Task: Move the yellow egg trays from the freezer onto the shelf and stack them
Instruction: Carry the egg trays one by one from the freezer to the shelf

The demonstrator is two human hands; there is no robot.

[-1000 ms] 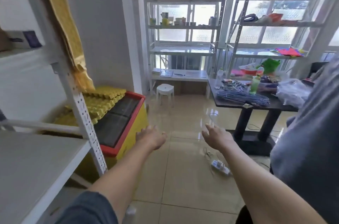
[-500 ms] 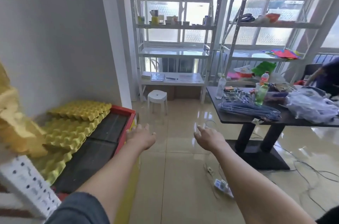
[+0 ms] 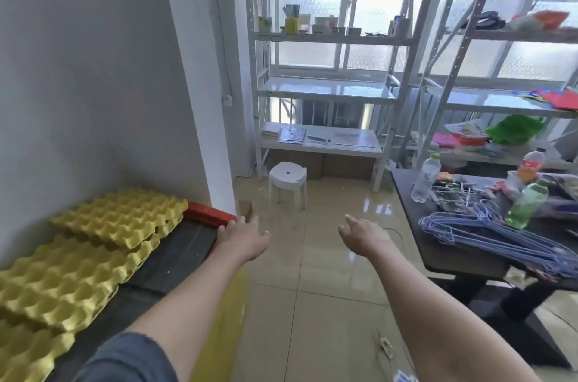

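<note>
Yellow egg trays, dimpled and overlapping, lay across the freezer lid. Left hand hovered spread beside them; right hand spread too, empty.

Yellow egg trays overlapping on freezer lid; left hand, right hand outstretched, empty.

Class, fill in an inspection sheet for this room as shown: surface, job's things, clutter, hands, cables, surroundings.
Surface: dark freezer lid with red rim, against the wall.
Job's things: yellow egg trays overlapping along the lid, none lifted.
Clutter: blue hangers and bottles on the dark table.
Hands: left hand open at the freezer's rim; right hand open above the floor; both empty.
Cables: power strip on the floor, partly cut off.
Surroundings: white shelving, white stool, windows.
</note>
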